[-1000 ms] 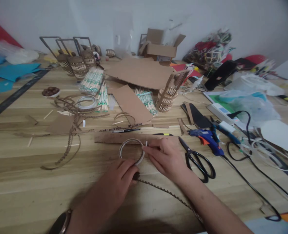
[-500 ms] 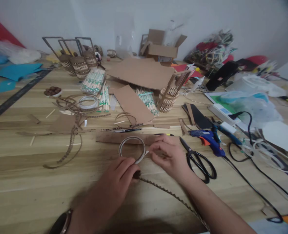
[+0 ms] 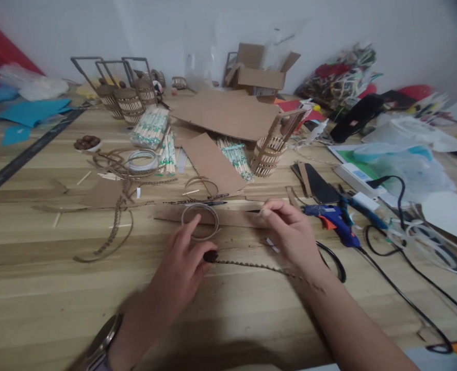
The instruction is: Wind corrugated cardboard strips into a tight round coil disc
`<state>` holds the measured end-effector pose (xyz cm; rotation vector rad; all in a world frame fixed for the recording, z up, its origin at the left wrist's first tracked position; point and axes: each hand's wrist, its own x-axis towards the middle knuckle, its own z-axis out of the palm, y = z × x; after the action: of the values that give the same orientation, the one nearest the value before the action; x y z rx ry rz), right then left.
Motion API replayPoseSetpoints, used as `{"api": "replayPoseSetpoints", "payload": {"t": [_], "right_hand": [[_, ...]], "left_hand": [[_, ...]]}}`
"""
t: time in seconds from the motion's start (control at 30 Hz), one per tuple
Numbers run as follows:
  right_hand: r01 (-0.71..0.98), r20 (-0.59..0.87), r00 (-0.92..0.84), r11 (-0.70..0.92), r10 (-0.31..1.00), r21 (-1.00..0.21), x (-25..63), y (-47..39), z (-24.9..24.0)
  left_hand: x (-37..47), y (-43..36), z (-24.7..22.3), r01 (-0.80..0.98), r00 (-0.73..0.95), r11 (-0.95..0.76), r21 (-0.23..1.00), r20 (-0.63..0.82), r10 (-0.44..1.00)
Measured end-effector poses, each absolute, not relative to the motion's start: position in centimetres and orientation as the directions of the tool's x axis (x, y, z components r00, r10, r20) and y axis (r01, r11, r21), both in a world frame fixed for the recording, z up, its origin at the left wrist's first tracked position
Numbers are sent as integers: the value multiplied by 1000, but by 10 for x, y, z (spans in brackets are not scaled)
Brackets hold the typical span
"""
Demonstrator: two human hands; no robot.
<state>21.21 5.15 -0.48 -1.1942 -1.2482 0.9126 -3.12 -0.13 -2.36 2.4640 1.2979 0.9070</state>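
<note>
Between the thumb and lower fingers of my left hand (image 3: pixel 178 263) is the small dark coiled end of a corrugated cardboard strip (image 3: pixel 247 265). That strip runs right, passing under my right forearm. My left index finger is stretched over the roll of tape (image 3: pixel 216 219), which rests by a long flat cardboard strip (image 3: pixel 234 218). My right hand (image 3: pixel 290 229) is to the right of the roll, thumb and index pinched on a small pale piece of tape. Beneath that hand shows a short white strip (image 3: pixel 272 245). The scissors (image 3: pixel 335 260) are partly hidden behind my right hand.
A blue glue gun (image 3: pixel 335 221) with its cord lies at right, near a power strip (image 3: pixel 354 178). Ahead are cardboard sheets (image 3: pixel 224 116), bundled sticks (image 3: pixel 234 157) and a small stick basket (image 3: pixel 267 154). Loose corrugated strips (image 3: pixel 116 221) lie at left, below a bowl of brown balls (image 3: pixel 87 143).
My right hand has moved right and up, away from the tape roll. My left index finger has lifted and spread from the thumb. The roll has shifted slightly left.
</note>
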Motion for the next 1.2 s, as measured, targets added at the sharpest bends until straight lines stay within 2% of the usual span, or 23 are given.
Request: {"api": "replayPoseSetpoints", "payload": {"t": [0.07, 0.17, 0.3, 0.5, 0.77, 1.2], "right_hand": [[-62, 117, 17, 117, 993, -991, 202, 46, -7], [-284, -46, -150, -88, 988, -955, 183, 33, -9], [-443, -152, -285, -271, 946, -855, 169, 20, -11], [-499, -167, -381, -354, 909, -791, 164, 14, -12], [-512, -189, -399, -389, 897, -766, 159, 11, -16], [-532, -185, -300, -325, 936, -782, 152, 6, -15]], "left_hand": [[-31, -2, -21, 682, 379, -567, 461, 439, 814], [-30, -4, -17, 610, 377, -578, 542, 443, 814], [-27, -5, -14, 531, 368, -537, 655, 392, 843], [-26, -9, -13, 480, 356, -482, 733, 339, 871], [-26, -13, -16, 447, 354, -474, 759, 336, 873], [-23, -16, -16, 504, 321, -468, 726, 346, 882]]}}
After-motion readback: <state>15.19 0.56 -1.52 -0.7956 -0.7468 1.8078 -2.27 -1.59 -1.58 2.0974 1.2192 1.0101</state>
